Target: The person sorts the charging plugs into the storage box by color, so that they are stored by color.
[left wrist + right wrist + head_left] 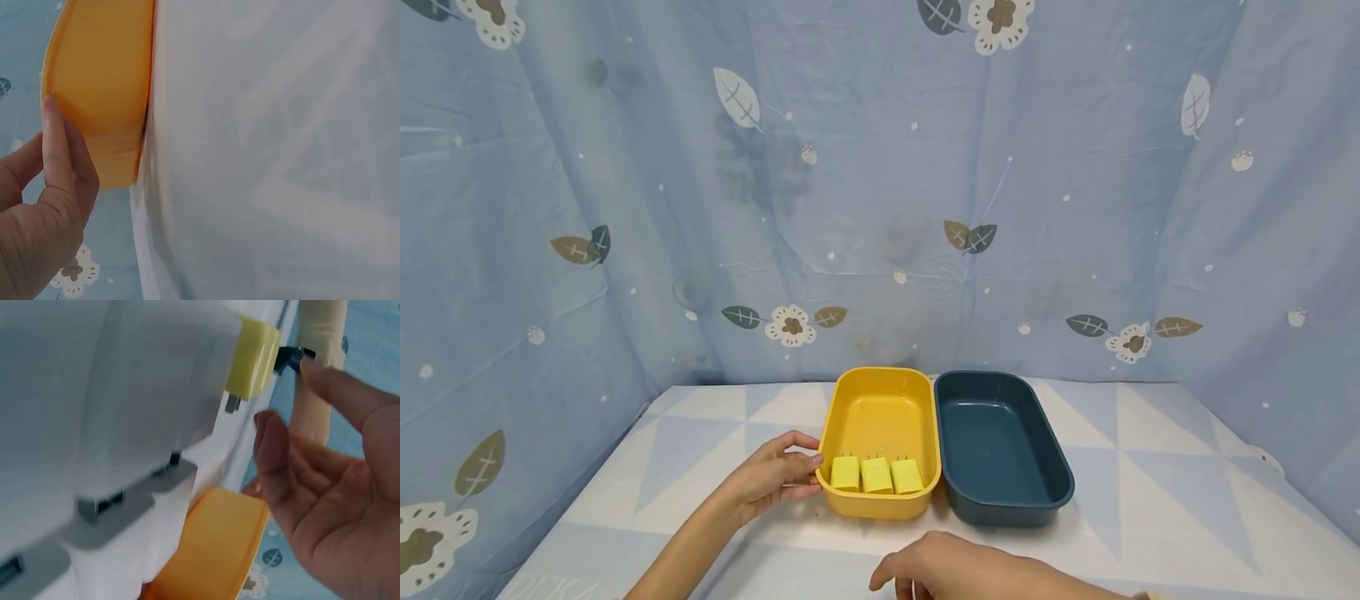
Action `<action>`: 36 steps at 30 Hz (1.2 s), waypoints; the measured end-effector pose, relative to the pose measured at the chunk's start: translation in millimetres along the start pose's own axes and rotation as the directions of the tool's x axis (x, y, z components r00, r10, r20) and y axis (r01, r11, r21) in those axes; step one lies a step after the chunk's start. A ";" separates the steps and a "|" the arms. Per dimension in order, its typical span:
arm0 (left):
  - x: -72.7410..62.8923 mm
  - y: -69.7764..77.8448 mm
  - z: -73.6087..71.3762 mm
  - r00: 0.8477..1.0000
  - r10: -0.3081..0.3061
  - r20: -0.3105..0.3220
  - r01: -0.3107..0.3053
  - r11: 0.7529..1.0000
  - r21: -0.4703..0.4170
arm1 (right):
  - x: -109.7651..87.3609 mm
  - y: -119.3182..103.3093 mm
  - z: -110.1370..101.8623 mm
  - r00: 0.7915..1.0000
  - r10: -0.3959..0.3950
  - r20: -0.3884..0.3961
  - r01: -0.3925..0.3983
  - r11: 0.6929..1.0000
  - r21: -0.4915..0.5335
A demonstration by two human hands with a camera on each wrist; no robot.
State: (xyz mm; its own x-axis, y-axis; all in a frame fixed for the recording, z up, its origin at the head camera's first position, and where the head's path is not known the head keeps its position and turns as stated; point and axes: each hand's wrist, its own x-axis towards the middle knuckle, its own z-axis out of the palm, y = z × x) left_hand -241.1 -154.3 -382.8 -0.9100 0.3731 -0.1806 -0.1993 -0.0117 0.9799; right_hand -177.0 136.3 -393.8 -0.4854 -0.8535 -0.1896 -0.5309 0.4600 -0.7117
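Observation:
A yellow tray (880,408) sits mid-table with three yellow plug adapters (876,474) lined up at its near end. My left hand (775,475) rests against the tray's left near wall, one fairly straight finger (56,150) lying flat on the yellow tray (103,81); it holds nothing. At the table's front edge my right hand (943,567) hovers, fingers relaxed and empty. The right wrist view has my right hand (325,487) with spread fingers near a yellow adapter (250,359), not touching it, and the yellow tray (212,547) below.
A dark teal tray (1000,500), with nothing in it, stands right beside the yellow one. A pale triangle-patterned cloth (1150,492) covers the table. Blue floral curtain (880,183) closes off the back and both sides. Blurred white and grey shapes (112,450) fill the right wrist view's left.

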 end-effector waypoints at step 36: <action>4.9 1.7 -2.6 1.000 0.003 0.000 -0.003 1.000 0.015 | 2.6 -28.0 18.0 0.972 -0.233 -0.023 0.209 0.907 -0.366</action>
State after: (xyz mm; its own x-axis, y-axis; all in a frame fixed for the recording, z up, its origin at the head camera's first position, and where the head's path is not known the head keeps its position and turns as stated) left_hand -246.9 -154.9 -382.3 -0.9104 0.3735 -0.1777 -0.1912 0.0011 0.9816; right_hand -150.9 116.8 -386.5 -0.3636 -0.9315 -0.0028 -0.8373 0.3282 -0.4373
